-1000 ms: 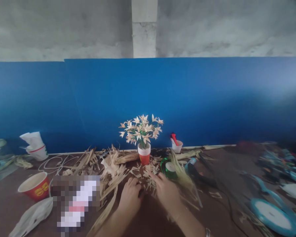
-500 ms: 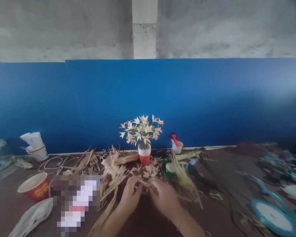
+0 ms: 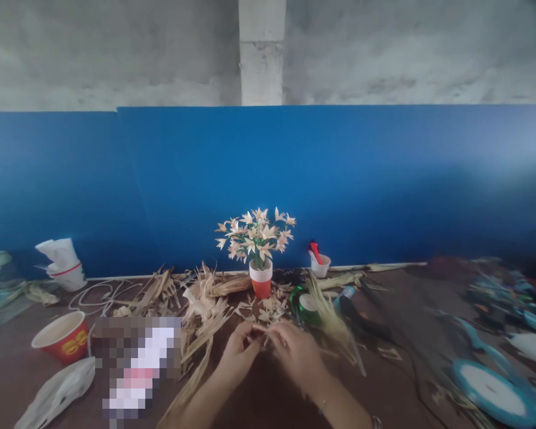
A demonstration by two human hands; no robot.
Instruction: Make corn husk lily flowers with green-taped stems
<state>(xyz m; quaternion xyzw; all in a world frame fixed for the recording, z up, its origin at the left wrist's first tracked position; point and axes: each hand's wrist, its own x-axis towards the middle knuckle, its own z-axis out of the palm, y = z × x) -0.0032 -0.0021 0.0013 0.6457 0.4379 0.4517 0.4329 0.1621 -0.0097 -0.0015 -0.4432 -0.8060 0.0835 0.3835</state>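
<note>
My left hand (image 3: 237, 351) and my right hand (image 3: 297, 353) meet at the fingertips over the brown table (image 3: 397, 387), both pinched on a small pale piece of dried husk (image 3: 262, 333). More husk scraps (image 3: 264, 311) lie just beyond them. Farther back stands a small orange and white cup (image 3: 261, 280) with a bunch of pale husk flowers (image 3: 255, 233).
Dried husks (image 3: 204, 310) pile up to the left. A green tape roll (image 3: 307, 304) sits to the right of the scraps. A red paper cup (image 3: 64, 336) and a white bag (image 3: 57, 392) lie at left. Blue ribbon spools (image 3: 492, 393) and clutter fill the right. A blue wall panel (image 3: 339, 179) stands behind.
My hands lifted off the table and came together. The right hand drew back from the scraps, and both now pinch a husk piece between them.
</note>
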